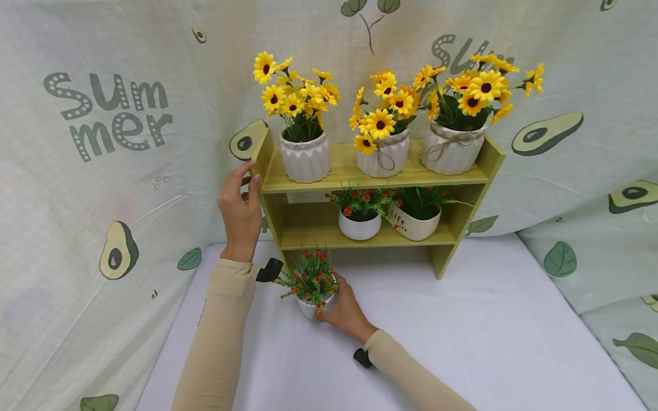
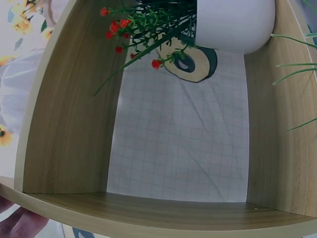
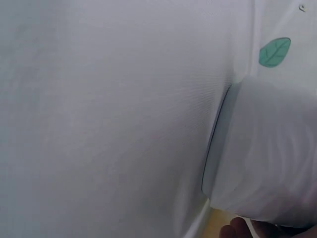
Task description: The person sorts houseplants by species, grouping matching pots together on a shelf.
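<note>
My right hand [image 1: 348, 311] grips a white pot [image 1: 307, 310] of red-flowered artificial greenery [image 1: 311, 277] on the table, in front of the shelf's lower left. The right wrist view shows that white pot [image 3: 267, 153] close up, with fingertips [image 3: 237, 229] under its lower edge. My left hand [image 1: 241, 208] is at the left side panel of a two-tier wooden shelf [image 1: 370, 244], its bent fingers touching the panel's outer side. In the left wrist view, fingers [image 2: 25, 224] show just outside that panel.
Three white pots of yellow sunflowers, left [image 1: 305, 157], middle [image 1: 382, 157] and right [image 1: 452, 151], stand on the top tier. Below are a round white pot [image 1: 360, 226] with red flowers and a lettered pot [image 1: 413, 224] with greenery. An avocado-print cloth [image 1: 139, 188] hangs behind.
</note>
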The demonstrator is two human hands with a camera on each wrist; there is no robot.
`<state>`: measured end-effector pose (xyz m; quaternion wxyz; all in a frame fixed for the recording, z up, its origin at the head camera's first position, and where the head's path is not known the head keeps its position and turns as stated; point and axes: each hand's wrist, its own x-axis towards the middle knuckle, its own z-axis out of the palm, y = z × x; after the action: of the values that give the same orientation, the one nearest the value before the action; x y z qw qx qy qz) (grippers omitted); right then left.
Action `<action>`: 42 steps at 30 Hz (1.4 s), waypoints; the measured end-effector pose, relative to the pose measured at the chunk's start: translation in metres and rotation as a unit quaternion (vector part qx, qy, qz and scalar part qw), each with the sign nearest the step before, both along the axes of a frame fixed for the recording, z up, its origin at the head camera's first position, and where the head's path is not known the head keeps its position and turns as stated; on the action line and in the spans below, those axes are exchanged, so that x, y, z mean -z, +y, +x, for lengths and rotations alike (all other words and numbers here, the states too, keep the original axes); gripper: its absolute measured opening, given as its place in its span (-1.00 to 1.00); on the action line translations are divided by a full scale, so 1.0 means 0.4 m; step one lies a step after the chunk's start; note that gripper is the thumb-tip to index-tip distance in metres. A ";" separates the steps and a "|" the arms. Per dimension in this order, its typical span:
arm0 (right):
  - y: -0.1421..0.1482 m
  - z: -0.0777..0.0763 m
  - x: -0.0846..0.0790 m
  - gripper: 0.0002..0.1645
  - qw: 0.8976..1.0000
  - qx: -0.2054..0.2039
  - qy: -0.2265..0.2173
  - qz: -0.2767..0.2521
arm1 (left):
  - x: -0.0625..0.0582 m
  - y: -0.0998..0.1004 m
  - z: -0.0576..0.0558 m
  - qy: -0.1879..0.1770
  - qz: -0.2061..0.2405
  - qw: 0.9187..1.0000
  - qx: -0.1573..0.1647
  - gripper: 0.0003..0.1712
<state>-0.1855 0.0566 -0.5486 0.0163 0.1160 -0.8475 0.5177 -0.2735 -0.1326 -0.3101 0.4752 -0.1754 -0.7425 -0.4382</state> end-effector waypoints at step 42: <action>0.056 0.084 -0.025 0.28 0.997 0.024 0.023 -0.066 | 0.003 -0.003 -0.002 -0.009 -0.001 1.000 0.002 -0.67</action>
<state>-0.1521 0.0790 -0.5385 0.0554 0.1058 -0.8134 0.5692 -0.2745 -0.1339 -0.3115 0.4670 -0.1736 -0.7471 -0.4400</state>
